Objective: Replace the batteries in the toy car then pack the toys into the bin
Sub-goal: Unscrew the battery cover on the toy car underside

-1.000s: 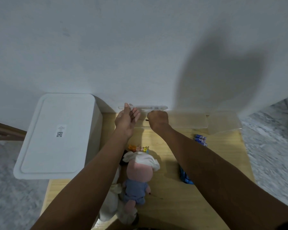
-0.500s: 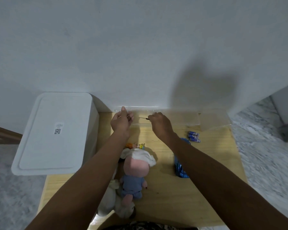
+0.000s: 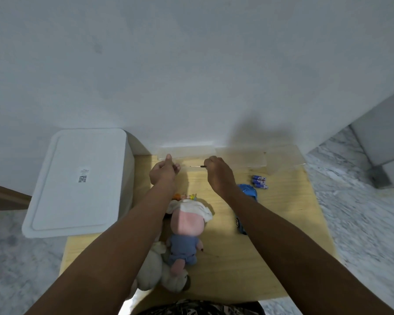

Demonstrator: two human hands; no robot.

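- Right hand [image 3: 217, 172]: closed around a thin screwdriver [image 3: 197, 166], now drawn back from the clear case [image 3: 237, 156] at the table's [image 3: 282, 223] far edge.
- Left hand [image 3: 164, 173]: loosely curled beside the case; whether it holds anything cannot be told.
- Toy car [image 3: 246, 196]: on the table, nearer the person than the case, partly under the right forearm.
- Batteries [image 3: 259, 181]: just beyond the car.
- White bin [image 3: 77, 180]: left of the case, lid on.
- Judgement: tool fetched; opening the car's battery cover comes next.

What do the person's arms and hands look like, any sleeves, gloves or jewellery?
Both forearms are bare to the frame's edge: no sleeves in view. The left hand and right hand wear no gloves; no rings, watch or bracelets are visible.
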